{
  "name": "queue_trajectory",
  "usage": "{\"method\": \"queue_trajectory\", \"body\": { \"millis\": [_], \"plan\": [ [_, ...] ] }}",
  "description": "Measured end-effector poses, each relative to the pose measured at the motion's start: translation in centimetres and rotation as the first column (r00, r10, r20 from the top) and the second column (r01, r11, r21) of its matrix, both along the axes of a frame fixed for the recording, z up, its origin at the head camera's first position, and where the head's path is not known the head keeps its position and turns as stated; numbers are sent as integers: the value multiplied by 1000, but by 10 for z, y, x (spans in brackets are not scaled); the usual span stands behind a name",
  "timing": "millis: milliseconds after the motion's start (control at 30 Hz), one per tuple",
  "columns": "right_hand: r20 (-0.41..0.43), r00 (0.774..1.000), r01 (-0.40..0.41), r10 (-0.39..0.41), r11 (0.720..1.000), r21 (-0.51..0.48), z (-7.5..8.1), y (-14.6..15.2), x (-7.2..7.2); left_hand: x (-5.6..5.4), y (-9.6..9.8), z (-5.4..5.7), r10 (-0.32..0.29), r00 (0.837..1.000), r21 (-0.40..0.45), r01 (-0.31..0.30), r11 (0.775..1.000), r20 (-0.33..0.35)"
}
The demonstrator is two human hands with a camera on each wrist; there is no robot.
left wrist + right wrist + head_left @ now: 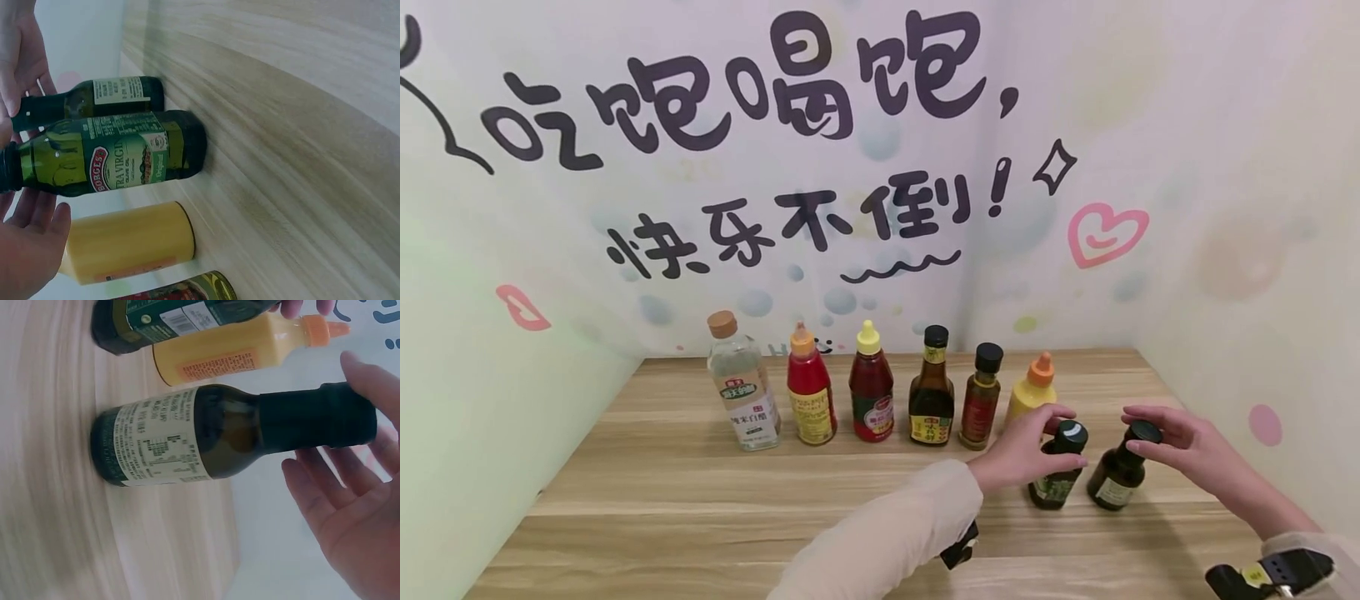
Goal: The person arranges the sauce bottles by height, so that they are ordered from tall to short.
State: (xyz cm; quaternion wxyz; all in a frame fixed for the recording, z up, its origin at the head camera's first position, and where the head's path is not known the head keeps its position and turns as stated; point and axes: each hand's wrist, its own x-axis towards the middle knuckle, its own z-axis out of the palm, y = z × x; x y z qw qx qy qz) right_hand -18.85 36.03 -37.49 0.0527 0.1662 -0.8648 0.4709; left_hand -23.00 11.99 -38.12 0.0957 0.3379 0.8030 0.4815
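Observation:
In the head view, a green olive oil bottle (1054, 483) with a dark cap stands on the wooden table, its label facing my left wrist camera. My left hand (1022, 446) is around its cap and neck, thumb on the near side, fingers beyond, not closed tightly. Beside it on the right stands a small dark bottle (162, 437) with a pale printed label and a long dark neck sleeve. My right hand (1187, 450) spreads loosely about its cap; in the right wrist view a gap shows between thumb (359, 365) and cap.
A yellow squeeze bottle (1026, 396) stands behind my left hand. Leftward, a row holds a dark red-labelled bottle (980, 404), a soy-sauce-like bottle (931, 396), two red squeeze bottles (872, 392) and a clear vinegar bottle (743, 392). A printed backdrop (805, 200) rises behind.

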Motion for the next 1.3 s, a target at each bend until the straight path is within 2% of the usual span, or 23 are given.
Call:
{"method": "queue_trajectory", "body": {
  "millis": [267,467,767,1000,1300],
  "plan": [
    [-11,1000,-25,25,999,-29,-3,-1,0,-5,1,-5,1,1000,10,-1,1000,6],
    [-61,998,5,-6,1000,-25,-6,-2,2,-6,3,-10,0,1000,32,-1,999,25],
    [-80,996,25,-28,999,-31,-9,-3,1,-7,3,-15,25,998,89,-29,996,49],
    [-61,998,33,-35,999,-31,-10,-2,2,-6,4,-17,38,995,133,-50,990,95],
    [-44,998,38,-40,999,-37,-11,-1,1,-4,3,-19,51,995,142,-64,988,91]
  ]
}}
